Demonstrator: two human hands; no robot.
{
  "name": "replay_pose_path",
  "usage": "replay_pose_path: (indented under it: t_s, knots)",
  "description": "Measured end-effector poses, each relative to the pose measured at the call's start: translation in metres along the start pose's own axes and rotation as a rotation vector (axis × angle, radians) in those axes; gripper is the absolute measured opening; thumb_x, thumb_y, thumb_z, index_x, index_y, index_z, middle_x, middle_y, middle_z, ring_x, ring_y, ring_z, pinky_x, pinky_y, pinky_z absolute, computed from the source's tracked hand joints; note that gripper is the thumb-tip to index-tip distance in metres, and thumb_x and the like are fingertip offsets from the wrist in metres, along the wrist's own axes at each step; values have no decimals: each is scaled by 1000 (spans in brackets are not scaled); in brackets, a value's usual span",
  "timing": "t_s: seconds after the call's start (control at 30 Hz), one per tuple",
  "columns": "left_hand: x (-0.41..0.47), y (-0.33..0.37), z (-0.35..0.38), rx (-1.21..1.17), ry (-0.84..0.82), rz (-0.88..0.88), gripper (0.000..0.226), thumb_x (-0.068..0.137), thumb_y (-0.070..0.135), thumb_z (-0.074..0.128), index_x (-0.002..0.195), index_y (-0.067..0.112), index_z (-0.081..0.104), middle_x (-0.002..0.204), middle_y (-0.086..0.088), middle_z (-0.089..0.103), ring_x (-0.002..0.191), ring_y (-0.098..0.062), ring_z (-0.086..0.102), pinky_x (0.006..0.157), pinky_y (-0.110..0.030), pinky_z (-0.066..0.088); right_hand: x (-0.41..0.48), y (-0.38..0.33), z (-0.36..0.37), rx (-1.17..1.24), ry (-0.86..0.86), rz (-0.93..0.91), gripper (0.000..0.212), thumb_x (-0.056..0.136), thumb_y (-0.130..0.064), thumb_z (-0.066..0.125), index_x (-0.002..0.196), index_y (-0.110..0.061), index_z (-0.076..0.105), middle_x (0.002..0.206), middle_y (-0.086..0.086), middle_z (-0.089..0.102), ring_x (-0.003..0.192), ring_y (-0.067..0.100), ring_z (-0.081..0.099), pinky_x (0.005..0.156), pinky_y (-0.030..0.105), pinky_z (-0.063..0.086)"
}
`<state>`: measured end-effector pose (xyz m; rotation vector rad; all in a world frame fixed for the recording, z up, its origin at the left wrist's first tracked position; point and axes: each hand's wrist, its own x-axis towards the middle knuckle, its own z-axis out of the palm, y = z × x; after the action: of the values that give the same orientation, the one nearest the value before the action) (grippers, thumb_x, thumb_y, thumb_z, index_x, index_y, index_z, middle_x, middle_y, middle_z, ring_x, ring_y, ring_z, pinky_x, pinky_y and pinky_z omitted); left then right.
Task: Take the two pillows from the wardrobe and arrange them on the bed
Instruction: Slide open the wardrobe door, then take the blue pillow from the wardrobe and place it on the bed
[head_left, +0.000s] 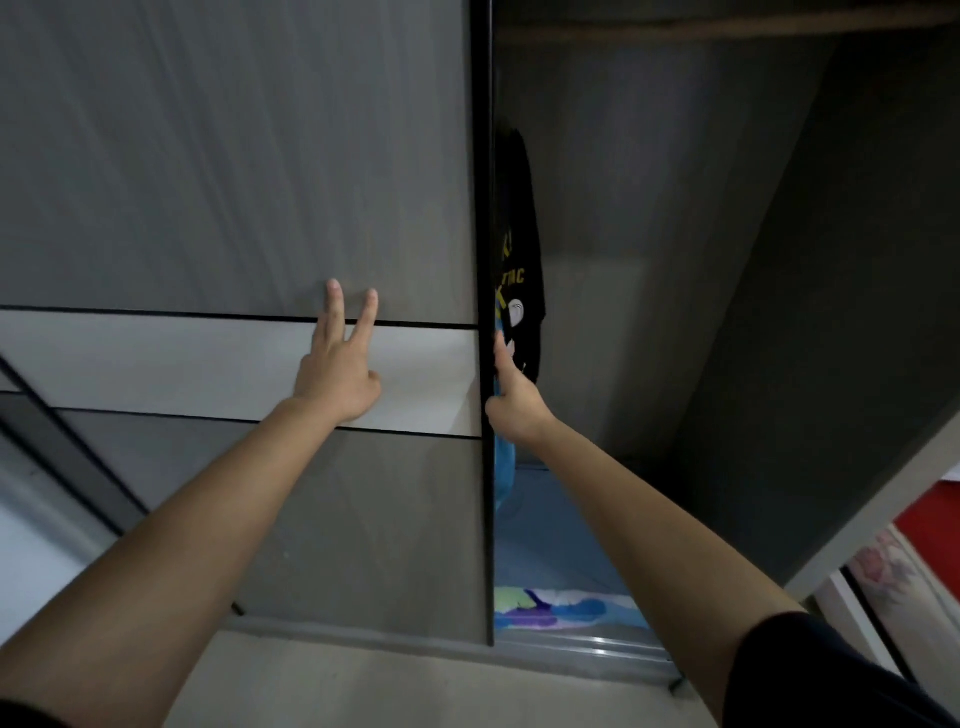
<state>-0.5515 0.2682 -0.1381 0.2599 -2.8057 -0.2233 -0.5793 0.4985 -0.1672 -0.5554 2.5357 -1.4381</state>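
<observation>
Left hand (335, 374) flat on wardrobe door (260, 182), two fingers extended, holding nothing. Right hand (514, 400) grips the door's black edge (487, 260).

The grey wood-grain sliding door (234, 208) covers the left of the wardrobe, its right side open. Inside, a black printed T-shirt (519, 249) hangs just behind the door's edge, above a blue patterned pillow (556, 545) lying on the wardrobe floor

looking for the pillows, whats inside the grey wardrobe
Inside the grey wardrobe: a hanging black printed t-shirt, and blue fabric on the floor, possibly pillows. The grey sliding door hides the left part.
</observation>
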Motion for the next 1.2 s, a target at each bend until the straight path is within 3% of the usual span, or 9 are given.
replay_pose_path:
  t_s: [0.07,0.13,0.2,0.3,0.53,0.7,0.87,1.0,1.2]
  knots:
    - [1,-11,-5,-19,-29,-31,101,84,7,57,152,40,-11,157,1,-35,149,-35,7,96,-45,44,7,-7,12,-18,-18,7,92,89,3,42,157,-29,-10,157,5,33,130,29,48,104,40,44]
    - [1,-22,-10,-12,-37,-52,103,83,7,57,152,39,-12,157,1,-35,148,-34,11,93,-44,45,16,-11,25,-11,-49,23,92,88,1,41,156,-30,-12,132,-5,52,93,16,56,85,35,52]
    - [2,-32,-13,-18,-46,-73,104,81,5,57,152,38,-12,157,0,-34,147,-34,15,91,-42,46,22,-16,35,-1,-68,22,92,88,0,40,156,-31,-12,118,-15,52,70,-1,38,69,21,45]
    - [3,-42,-13,-55,-59,-102,108,80,4,59,152,36,-15,157,-1,-34,145,-34,22,87,-41,49,27,-23,49,-16,-95,-2,93,88,1,41,156,-31,-13,160,5,28,87,8,51,79,29,45]
    - [8,-61,-10,-111,-49,-170,112,78,6,62,151,36,-18,158,-1,-33,142,-36,31,76,-35,46,36,-26,65,-17,-145,-53,95,86,7,39,156,-37,-8,163,0,20,139,23,40,86,25,45]
    - [7,-58,-11,-161,30,-178,99,82,18,63,154,31,-4,163,-4,-17,146,-37,20,97,-48,45,35,-16,56,-141,-127,-92,89,81,6,32,157,-34,10,157,7,35,136,27,45,95,30,49]
    - [10,-7,-9,16,398,232,74,93,38,49,155,24,12,164,-10,-1,150,-32,2,114,-57,22,22,15,6,-301,62,-99,74,84,3,34,153,-24,30,144,11,53,129,27,52,102,39,47]
    - [20,60,-6,22,365,408,66,96,46,35,154,21,17,164,-10,5,150,-29,6,116,-62,13,2,44,-50,-497,188,-33,63,92,-8,45,152,-20,32,143,16,53,126,35,53,98,46,48]
    - [22,133,46,32,243,508,67,94,45,43,152,17,26,163,-14,13,150,-31,8,115,-66,10,-48,93,-122,-653,273,96,66,93,-19,51,154,-22,26,155,9,39,133,31,48,103,38,44]
